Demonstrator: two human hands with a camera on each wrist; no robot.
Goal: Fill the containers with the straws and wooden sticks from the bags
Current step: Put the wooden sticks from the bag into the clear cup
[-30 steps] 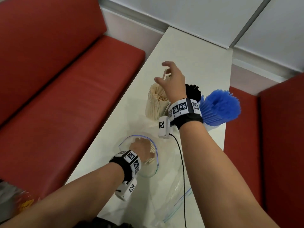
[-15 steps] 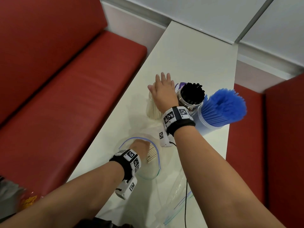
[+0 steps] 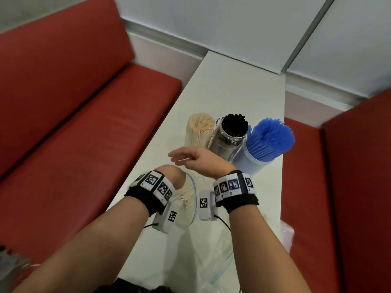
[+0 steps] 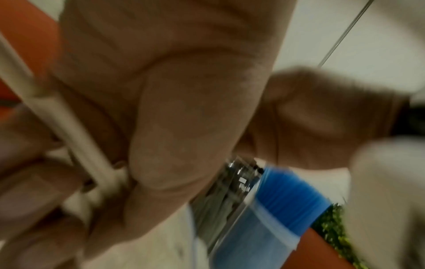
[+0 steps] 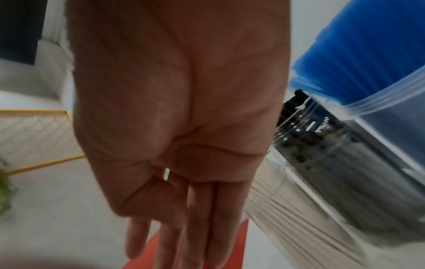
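Three containers stand together on the white table (image 3: 232,85): one with beige wooden sticks (image 3: 200,130), a clear jar of black straws (image 3: 231,132), and a tub of blue straws (image 3: 267,142). My left hand (image 3: 172,176) is inside a clear zip bag (image 3: 193,210), and the left wrist view shows its fingers (image 4: 184,109) curled round a bundle of wooden sticks (image 4: 76,138). More sticks (image 3: 186,197) show in the bag by the wrist. My right hand (image 3: 186,158) hovers just above the left with its fingers (image 5: 184,218) straight, holding nothing.
A second, flat clear bag (image 3: 222,261) lies on the table near me. Red bench seats run along the left (image 3: 84,123) and right (image 3: 349,187) of the narrow table. Beyond the containers is the bare far end of the table, against the wall.
My right hand has pulled back from the top of the wooden-stick container and now hangs over my left hand. The left hand stays in the bag.
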